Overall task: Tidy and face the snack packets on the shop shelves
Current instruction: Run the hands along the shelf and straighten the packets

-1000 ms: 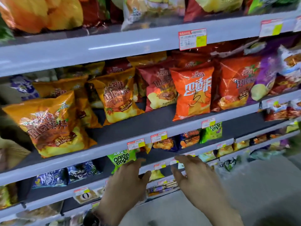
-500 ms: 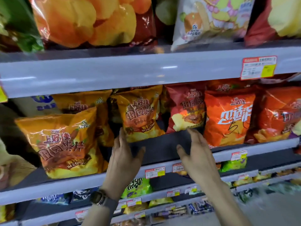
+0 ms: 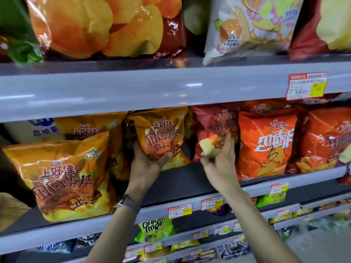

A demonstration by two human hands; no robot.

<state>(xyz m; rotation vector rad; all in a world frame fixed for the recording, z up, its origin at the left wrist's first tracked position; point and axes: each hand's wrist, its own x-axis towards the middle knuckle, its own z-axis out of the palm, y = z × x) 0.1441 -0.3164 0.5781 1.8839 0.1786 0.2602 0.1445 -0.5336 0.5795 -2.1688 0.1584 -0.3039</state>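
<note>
On the middle shelf (image 3: 190, 179) my left hand (image 3: 146, 164) grips the bottom of an orange potato chip packet (image 3: 161, 133), thumb across its front and fingers behind it. My right hand (image 3: 220, 162) reaches to the red chip packet (image 3: 214, 126) beside it, fingers touching its lower front by the printed chip; whether they pinch it I cannot tell. A larger orange packet (image 3: 62, 177) of the same kind stands at the shelf's front left. A bright orange packet (image 3: 269, 143) with pen marks stands right of the red one.
More orange packets (image 3: 89, 128) stand behind at the left, and a red-orange packet (image 3: 326, 137) at the far right. Big chip bags (image 3: 106, 25) fill the shelf above, behind a price label (image 3: 306, 85). Lower shelves hold a green onion rings packet (image 3: 153, 229) and small snacks.
Both hands rose from the lower shelves to the middle shelf. My left hand took hold of the orange packet, and my right hand reached the red packet.
</note>
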